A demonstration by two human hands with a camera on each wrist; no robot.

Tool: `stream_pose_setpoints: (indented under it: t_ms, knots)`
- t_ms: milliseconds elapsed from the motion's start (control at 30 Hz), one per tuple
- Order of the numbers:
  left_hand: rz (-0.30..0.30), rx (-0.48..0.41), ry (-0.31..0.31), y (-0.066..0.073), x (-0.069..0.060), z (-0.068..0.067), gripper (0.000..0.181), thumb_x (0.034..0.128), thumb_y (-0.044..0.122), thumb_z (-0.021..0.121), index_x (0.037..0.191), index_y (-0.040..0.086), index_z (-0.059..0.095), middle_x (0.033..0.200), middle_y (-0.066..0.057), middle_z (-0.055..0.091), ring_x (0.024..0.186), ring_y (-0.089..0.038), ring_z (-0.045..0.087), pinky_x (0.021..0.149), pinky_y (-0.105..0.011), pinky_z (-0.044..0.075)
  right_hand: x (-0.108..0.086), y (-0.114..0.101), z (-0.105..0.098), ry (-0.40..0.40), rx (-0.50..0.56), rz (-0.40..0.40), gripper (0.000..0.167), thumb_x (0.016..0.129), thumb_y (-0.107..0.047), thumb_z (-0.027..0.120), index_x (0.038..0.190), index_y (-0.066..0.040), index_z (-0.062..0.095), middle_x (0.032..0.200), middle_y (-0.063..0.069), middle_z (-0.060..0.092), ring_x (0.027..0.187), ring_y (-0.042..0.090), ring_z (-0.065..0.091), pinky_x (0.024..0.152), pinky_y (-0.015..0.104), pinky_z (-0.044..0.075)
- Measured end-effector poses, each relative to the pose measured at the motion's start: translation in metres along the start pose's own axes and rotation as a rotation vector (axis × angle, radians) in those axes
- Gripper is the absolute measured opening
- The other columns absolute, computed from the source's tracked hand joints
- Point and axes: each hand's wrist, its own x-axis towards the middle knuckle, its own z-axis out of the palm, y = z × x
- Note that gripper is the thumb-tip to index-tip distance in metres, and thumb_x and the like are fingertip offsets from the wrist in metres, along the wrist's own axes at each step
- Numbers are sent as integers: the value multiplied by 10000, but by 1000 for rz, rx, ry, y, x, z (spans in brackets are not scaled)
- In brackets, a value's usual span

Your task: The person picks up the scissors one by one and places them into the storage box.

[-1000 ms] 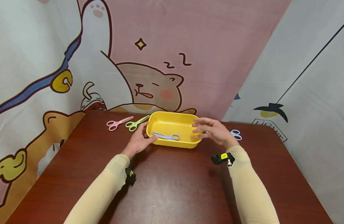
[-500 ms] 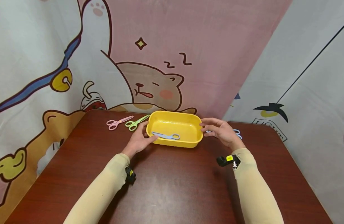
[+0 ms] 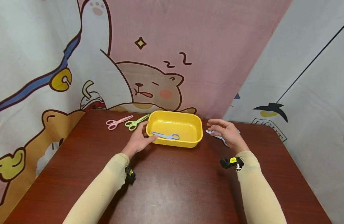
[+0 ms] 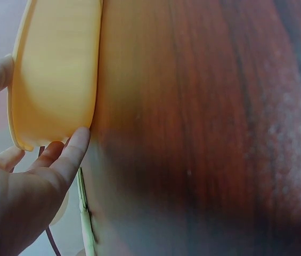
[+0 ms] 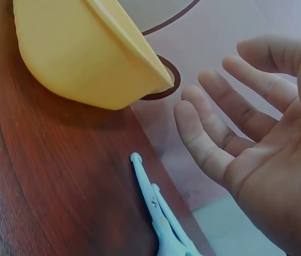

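A yellow plastic tray (image 3: 174,144) sits toward the back of the table, and a pair of blue scissors (image 3: 166,136) lies inside along its near wall. My left hand (image 3: 138,141) holds the tray's left end, thumb on the near side and fingers round the corner. In the left wrist view, that hand (image 4: 27,186) touches the tray wall (image 4: 57,64). My right hand (image 3: 228,133) hovers off the tray's right end with fingers spread and holding nothing. Below it another pair of blue scissors (image 5: 158,213) lies on the table, partly hidden by the hand in the head view.
Pink scissors (image 3: 119,122) and green scissors (image 3: 136,122) lie on the table left of the tray. The brown wooden table (image 3: 172,186) ends at the back against a printed cloth (image 3: 216,62).
My right hand has drawn back to the right, from over the tray's right rim to a place apart from it. The left hand and tray have hardly moved.
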Motion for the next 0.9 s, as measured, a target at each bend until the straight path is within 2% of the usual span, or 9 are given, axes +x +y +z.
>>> stream_pose_setpoints:
  t_ms: [167,300,533,733,900]
  knots:
    - [10,-2,0,-1,-1,0,901,890,337,831,1599,179,299,1488,-127,515,1217,-285,595,1039,-448,487,-4,5,-4,35,-14,13,374,1046,-184,624,1363,14,610,1341,226,607,1101,226,688,996,486,539]
    - [13,-6,2,-2,-1,1,898,888,330,833,1596,178,303,1485,-125,517,1212,-283,598,1032,-445,492,-6,8,-7,46,13,9,340,1048,-166,615,1346,-1,628,1324,199,616,1102,241,682,974,437,558]
    - [8,-10,1,-2,-1,1,901,888,333,832,1599,183,300,1491,-119,513,1210,-281,597,1025,-440,493,-10,13,-15,73,-11,18,384,1056,-204,608,1382,-1,598,1325,148,604,1106,207,679,991,434,548]
    - [12,-17,3,-2,0,1,895,886,328,835,1593,177,307,1477,-122,521,1203,-280,602,1019,-439,504,-13,17,-22,104,-27,4,372,1048,-177,615,1373,5,606,1270,83,628,1089,176,682,958,404,567]
    - [24,-29,1,-2,2,1,906,884,315,839,1597,158,303,1483,-132,520,1208,-285,603,1027,-442,508,-15,19,-27,141,-58,-4,321,1042,-166,623,1334,-35,637,1251,55,643,1063,128,681,938,365,574]
